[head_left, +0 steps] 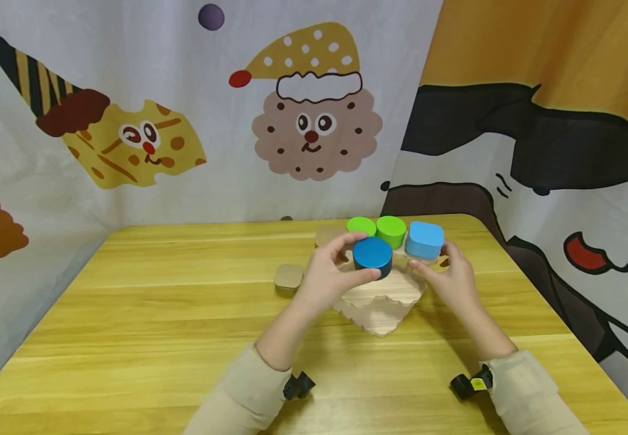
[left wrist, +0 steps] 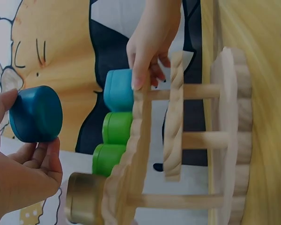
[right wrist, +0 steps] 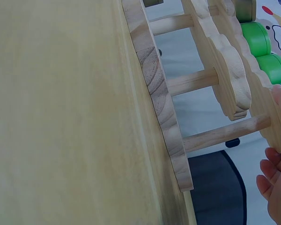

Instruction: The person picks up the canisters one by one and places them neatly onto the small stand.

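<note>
My left hand [head_left: 327,275] pinches a dark blue round block [head_left: 372,254] between thumb and fingers. In the left wrist view, the blue block [left wrist: 36,114] is held apart from the wooden tiered stand [left wrist: 173,126]. My right hand [head_left: 450,275] grips the right edge of the stand's top board, beside a light blue rounded block [head_left: 425,240]. Along that board stand two green round blocks [head_left: 390,231] and a gold-tan block [left wrist: 85,198] at its far end. The right wrist view shows the fingers [right wrist: 271,169] curled at the board's edge.
Left of the stand sits another tan block [head_left: 289,277]. The scalloped base [left wrist: 232,140] stands on the yellow wooden table [head_left: 173,314], joined to the upper boards by round posts [right wrist: 227,133]. A cartoon-printed curtain [head_left: 183,60] hangs behind the table.
</note>
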{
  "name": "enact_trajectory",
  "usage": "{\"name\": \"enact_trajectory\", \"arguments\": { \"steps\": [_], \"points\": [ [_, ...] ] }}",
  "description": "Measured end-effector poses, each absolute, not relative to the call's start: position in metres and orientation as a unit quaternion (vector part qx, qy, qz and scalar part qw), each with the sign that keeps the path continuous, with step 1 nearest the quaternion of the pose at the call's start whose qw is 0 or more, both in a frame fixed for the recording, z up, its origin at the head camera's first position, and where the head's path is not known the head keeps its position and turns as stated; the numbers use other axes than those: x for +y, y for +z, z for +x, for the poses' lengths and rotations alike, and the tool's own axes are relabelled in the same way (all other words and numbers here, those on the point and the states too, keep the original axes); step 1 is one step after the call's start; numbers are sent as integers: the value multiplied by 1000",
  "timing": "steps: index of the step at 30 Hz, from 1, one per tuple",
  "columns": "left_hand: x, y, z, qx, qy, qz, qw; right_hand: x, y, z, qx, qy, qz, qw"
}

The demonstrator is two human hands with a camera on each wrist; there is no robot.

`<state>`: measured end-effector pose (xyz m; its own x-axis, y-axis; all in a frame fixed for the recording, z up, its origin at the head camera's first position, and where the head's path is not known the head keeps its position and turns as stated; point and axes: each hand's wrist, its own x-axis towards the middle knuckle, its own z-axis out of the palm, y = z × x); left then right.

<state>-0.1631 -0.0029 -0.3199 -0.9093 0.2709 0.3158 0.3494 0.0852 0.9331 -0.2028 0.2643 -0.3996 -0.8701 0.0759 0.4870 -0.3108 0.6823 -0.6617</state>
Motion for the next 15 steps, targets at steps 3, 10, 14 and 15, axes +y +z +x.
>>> {"name": "enact_trajectory", "arguments": {
  "steps": [3, 10, 14, 15],
  "points": [
    [4, -323, -163, -742, -634, -214, 24, 265, -399, -203, -883, 394, 65, 246],
    [20, -335, -165, -753, -624, -207, 6, 264, -397, -201, -884, 396, 63, 241],
    [28, -343, -169, -757, -625, -190, -8, 264, -396, -201, -884, 394, 66, 241],
    [29, -344, -170, -758, -625, -186, -11, 264, -397, -201, -885, 393, 66, 242]
  ]
}}
